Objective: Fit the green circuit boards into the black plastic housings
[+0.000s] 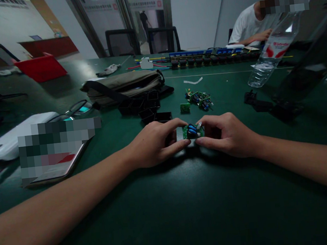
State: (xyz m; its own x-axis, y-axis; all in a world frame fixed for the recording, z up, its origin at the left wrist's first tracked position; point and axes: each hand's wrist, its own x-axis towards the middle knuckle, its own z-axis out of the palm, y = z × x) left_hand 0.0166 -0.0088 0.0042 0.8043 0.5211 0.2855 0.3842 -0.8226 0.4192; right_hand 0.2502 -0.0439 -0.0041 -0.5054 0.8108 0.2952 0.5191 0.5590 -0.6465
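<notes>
Our left hand (154,143) and right hand (228,135) pinch a circuit board (193,131), their fingertips partly hiding its edges.

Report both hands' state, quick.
Left hand: closed on the circuit board, fingers pinching one side.
Right hand: closed on the same board's other side.

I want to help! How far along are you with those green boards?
Looks done: blue parts are on the green board. In hand: that same board, between the left hand and right hand. Probably left: the heap of boards and the small board beside it. The black cases may be waiting; I see no board in them. I can't tell if any is finished.
</notes>
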